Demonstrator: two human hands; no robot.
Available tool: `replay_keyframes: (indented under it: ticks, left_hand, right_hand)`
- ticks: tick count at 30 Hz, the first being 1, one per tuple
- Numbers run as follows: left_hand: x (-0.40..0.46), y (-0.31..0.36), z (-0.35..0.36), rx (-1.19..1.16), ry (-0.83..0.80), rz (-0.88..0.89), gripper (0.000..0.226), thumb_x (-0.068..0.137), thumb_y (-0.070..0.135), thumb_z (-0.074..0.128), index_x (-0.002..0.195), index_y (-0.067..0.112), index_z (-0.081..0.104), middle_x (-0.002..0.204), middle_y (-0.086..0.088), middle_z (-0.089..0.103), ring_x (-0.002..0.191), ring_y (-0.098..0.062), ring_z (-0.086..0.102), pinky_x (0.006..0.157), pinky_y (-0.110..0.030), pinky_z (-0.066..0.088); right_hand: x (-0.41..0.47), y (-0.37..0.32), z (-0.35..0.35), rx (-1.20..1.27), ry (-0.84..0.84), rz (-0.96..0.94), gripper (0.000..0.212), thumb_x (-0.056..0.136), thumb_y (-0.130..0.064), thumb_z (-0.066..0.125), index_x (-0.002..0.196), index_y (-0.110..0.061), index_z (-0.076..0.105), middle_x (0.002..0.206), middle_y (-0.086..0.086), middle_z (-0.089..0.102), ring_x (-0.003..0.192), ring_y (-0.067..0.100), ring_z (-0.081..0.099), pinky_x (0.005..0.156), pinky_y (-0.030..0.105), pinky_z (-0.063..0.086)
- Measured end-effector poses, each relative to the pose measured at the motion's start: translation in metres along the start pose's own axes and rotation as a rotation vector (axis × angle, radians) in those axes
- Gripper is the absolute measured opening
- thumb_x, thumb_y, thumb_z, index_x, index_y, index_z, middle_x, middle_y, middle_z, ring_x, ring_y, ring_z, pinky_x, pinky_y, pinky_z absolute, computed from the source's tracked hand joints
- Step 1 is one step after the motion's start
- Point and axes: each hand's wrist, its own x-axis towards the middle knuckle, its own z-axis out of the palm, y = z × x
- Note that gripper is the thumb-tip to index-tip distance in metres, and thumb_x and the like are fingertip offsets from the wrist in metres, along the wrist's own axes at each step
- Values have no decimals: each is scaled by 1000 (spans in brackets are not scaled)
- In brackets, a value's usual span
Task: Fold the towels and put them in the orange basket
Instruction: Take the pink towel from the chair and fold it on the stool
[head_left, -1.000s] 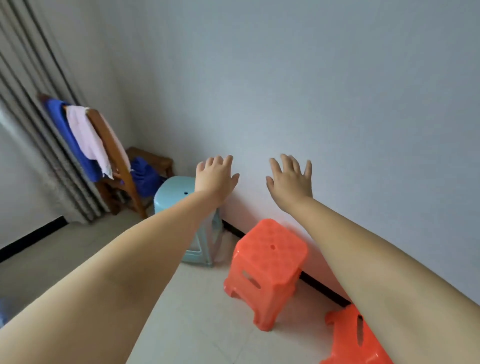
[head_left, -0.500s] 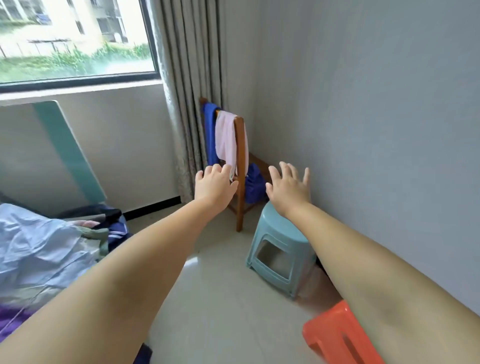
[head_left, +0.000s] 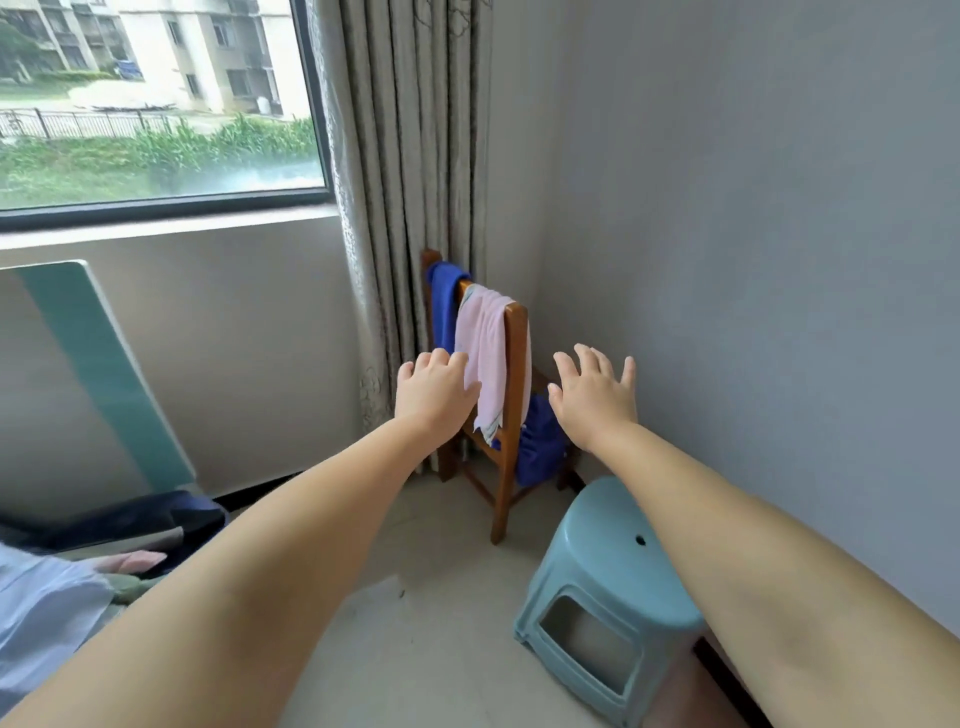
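Both the left hand (head_left: 434, 395) and right hand (head_left: 595, 397) reached empty and spread-fingered toward the pink towel (head_left: 485, 358) draped over the chair (head_left: 514, 395) (basket unseen), so taking hold of it seemingly came next.

a brown wooden chair (head_left: 511, 415) in the corner carries my towels: a pale pink towel (head_left: 485, 358) and a deep blue towel (head_left: 442, 306) over its backrest, more blue cloth (head_left: 540, 452) on its seat. it stands on the pale tiled floor (head_left: 441, 597) near a light blue plastic stool (head_left: 602, 587).
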Motion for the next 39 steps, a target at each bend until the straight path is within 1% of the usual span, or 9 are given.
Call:
replay_keyframes:
  ticks: [13,19,22,25,28,30,32,35,39]
  left_hand:
    - [207,-22,49,-159,-51,-195,43,96,37,44,132,14,45,130,-10,51,125,-29,43,101,-42,35]
    - [303,-45,96,-213,-123,-140,41,96,38,44,128,12,46,125,-12,52,120,-31,46,92,-44,43]
    - [359,-60,121,-250,-194,-30,30,95,30,43,115,10,53,117,-13,55,110,-32,49,81,-40,43]
    - [409,-73,137,-246,-308,117,23,94,24,40,100,10,56,108,-12,60,97,-29,52,73,-34,42]
    - [456,-80,148,-268,-381,239,21,94,19,38,88,9,55,98,-15,63,91,-31,57,72,-35,43]
    - [470,-78,156,-214,-400,315,24,95,21,35,81,11,52,97,-16,63,88,-33,57,69,-35,41]
    - [478,-74,167,-102,-450,345,39,99,33,30,90,10,60,101,-11,64,93,-31,57,77,-35,39]
    - [482,-69,182,114,-555,389,53,100,47,23,91,11,61,93,-7,62,106,-28,57,104,-40,29]
    - [496,-66,192,161,-696,411,52,96,52,32,105,12,64,99,-2,57,113,-25,53,107,-45,23]
  right_hand:
    - [219,39,39,-3,-39,-43,47,101,-35,29,146,-21,27,156,8,24,145,26,19,116,57,9]
    - [285,36,80,-5,-118,-2,46,101,-34,28,145,-20,29,150,6,35,139,25,32,116,52,16]
    - [321,34,98,39,-164,100,42,102,-35,25,135,-16,43,136,7,52,125,26,49,108,45,31]
    - [347,27,114,184,-324,258,47,102,-39,22,120,-12,56,120,10,62,105,26,59,84,35,43]
    - [374,11,128,404,-493,532,60,101,-46,19,125,-5,56,121,16,62,108,30,60,88,35,47]
    - [380,3,134,567,-585,703,64,100,-50,18,125,-3,54,113,18,65,99,30,63,86,35,51]
    - [384,-2,134,678,-645,818,64,99,-52,18,128,-5,50,108,17,65,93,30,63,79,35,52]
    - [388,-4,124,707,-760,866,64,100,-52,16,139,-9,41,129,18,57,114,32,57,86,38,46]
    - [388,-3,122,813,-846,926,66,97,-58,25,147,-14,27,147,14,41,134,30,40,104,39,34]
